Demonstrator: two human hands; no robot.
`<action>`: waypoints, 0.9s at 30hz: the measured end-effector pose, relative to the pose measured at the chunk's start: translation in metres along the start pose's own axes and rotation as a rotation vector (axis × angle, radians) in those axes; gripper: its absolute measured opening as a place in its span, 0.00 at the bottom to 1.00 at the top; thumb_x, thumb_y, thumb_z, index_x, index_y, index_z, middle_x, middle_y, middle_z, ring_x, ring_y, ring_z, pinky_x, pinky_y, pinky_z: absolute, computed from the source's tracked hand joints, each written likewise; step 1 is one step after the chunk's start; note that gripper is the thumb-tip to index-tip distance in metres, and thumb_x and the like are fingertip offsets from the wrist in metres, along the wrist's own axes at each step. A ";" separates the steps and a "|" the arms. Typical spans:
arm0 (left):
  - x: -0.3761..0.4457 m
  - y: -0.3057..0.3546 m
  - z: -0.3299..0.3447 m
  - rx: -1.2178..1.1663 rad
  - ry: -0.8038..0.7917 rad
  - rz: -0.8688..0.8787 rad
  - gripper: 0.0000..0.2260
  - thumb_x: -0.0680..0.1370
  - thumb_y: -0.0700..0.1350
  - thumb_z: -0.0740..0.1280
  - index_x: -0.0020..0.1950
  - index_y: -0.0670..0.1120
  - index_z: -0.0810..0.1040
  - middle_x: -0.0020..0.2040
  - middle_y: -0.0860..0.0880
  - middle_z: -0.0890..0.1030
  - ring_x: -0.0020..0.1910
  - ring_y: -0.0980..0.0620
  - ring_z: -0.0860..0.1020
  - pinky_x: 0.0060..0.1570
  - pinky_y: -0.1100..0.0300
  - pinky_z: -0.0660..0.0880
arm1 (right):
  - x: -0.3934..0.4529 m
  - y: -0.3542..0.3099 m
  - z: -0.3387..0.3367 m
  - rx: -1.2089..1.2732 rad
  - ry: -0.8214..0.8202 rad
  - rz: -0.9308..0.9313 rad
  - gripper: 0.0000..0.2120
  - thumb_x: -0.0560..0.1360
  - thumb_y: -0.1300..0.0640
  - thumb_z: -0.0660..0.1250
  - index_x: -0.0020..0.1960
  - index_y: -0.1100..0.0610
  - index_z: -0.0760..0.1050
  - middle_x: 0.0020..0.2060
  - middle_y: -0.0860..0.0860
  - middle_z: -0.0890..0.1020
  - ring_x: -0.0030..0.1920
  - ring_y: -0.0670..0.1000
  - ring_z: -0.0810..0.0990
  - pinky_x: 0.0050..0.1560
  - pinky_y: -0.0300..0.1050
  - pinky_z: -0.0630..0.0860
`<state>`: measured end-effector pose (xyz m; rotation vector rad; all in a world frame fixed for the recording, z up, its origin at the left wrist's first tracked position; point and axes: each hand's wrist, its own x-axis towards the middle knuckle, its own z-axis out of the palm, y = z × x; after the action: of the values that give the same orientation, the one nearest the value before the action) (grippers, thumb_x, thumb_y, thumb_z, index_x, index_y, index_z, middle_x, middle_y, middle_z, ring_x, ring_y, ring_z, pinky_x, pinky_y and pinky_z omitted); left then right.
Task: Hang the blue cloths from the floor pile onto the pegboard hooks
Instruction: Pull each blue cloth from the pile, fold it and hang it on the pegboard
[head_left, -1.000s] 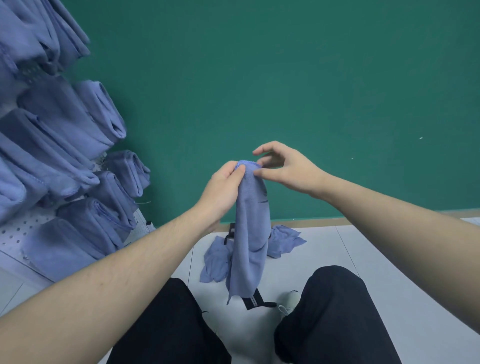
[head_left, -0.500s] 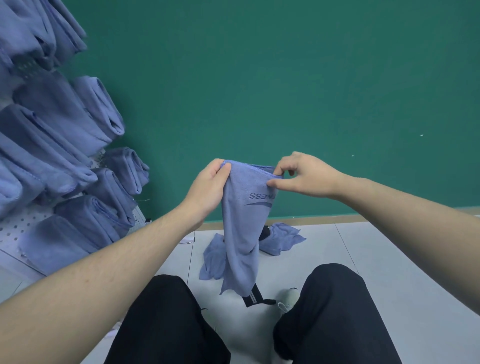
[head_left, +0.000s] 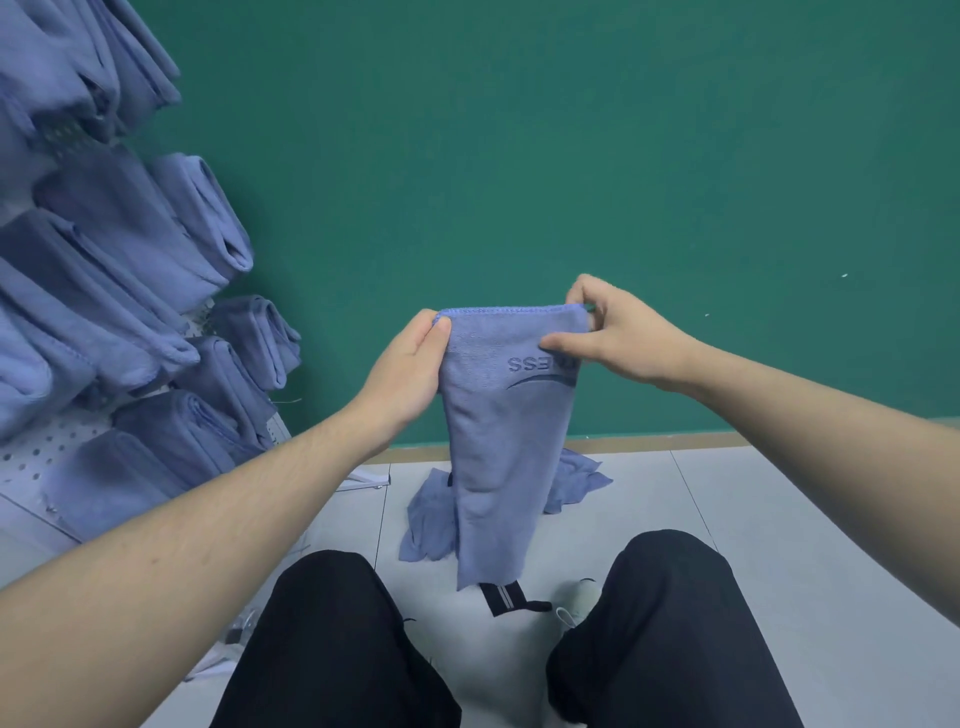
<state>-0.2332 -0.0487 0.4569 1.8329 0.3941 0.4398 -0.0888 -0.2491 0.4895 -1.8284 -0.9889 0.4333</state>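
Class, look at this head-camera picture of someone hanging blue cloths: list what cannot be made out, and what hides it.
- Pegboard hooks: head view, covered by the hung cloths.
- Printed word on the held cloth: partly under the right hand.
- Floor pile: mostly behind the held cloth.
- Pegboard: cut off by the left edge.

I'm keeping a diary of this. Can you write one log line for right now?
step: spreading blue cloth | left hand: pinches top corner | right hand: pinches other corner | floor pile: remains | hung: not yet
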 end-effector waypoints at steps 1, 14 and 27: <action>-0.001 0.002 0.002 -0.038 0.004 -0.009 0.16 0.78 0.61 0.57 0.44 0.49 0.73 0.42 0.50 0.75 0.41 0.51 0.72 0.50 0.46 0.77 | 0.000 -0.002 0.002 0.093 0.020 0.049 0.16 0.75 0.59 0.75 0.52 0.52 0.68 0.32 0.51 0.80 0.34 0.51 0.77 0.37 0.46 0.75; -0.008 0.008 0.008 -0.232 0.031 -0.020 0.10 0.81 0.53 0.58 0.48 0.48 0.70 0.39 0.51 0.69 0.38 0.52 0.65 0.41 0.54 0.63 | -0.005 -0.013 0.008 0.286 -0.058 0.238 0.02 0.82 0.58 0.65 0.50 0.52 0.74 0.43 0.46 0.85 0.44 0.48 0.83 0.53 0.48 0.82; -0.027 0.011 0.023 -0.646 -0.247 -0.248 0.18 0.81 0.51 0.63 0.69 0.46 0.76 0.64 0.48 0.82 0.65 0.51 0.79 0.66 0.51 0.72 | 0.005 -0.029 0.026 0.497 0.087 0.217 0.10 0.77 0.57 0.71 0.54 0.53 0.72 0.49 0.54 0.80 0.48 0.52 0.77 0.46 0.47 0.72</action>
<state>-0.2453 -0.0838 0.4579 1.1724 0.2621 0.1374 -0.1156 -0.2239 0.5041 -1.4873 -0.5589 0.6610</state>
